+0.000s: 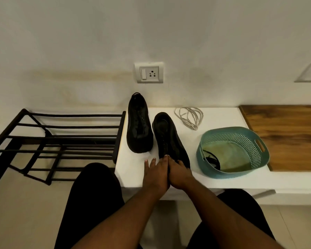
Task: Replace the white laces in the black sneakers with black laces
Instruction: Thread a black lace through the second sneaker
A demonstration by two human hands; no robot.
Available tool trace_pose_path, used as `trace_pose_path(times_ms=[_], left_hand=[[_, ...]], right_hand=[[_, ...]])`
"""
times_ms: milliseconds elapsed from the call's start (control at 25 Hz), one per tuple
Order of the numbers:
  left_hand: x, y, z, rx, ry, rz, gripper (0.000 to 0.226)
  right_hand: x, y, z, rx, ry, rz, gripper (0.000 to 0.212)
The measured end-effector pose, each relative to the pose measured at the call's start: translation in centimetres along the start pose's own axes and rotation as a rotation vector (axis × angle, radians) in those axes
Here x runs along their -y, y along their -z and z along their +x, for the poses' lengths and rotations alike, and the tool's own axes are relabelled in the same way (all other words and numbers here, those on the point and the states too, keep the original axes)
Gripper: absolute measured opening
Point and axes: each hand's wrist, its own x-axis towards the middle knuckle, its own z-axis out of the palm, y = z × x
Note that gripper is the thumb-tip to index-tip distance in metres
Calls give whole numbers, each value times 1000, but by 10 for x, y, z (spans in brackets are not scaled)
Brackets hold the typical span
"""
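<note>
Black sneaker (171, 139) near white ledge's (223, 182) front edge, both hands (167, 174) pressed together, gripping its near end.

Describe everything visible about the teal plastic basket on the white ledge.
The teal plastic basket is rounded, with perforated lattice walls, a solid rim and a slot handle on its right side. It stands upright on the white ledge, right of the nearer black sneaker, its far right edge by the wooden board. Inside, its floor looks yellowish, and a dark cord-like item, possibly a lace, lies against the left wall. Neither hand touches it.
</note>
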Motion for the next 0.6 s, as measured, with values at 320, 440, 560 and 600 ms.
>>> trace_pose_path(times_ms=[320, 440, 560, 600], left_hand=[[-39, 17, -21, -81, -111, -254, 87], [-88, 38, 9, -138, -242, -259, 79], [-134, 42, 42, -92, -301, -108, 81], [-142, 37, 50, -67, -304, -49, 82]], right_hand=[[-12, 51, -71, -212, 209, 214, 39], [-53, 94, -73, -466, 179, 247, 26], [-103, 122, -58, -556, 42, 252, 26], [-115, 124, -48, -528, -2, 202, 27]])
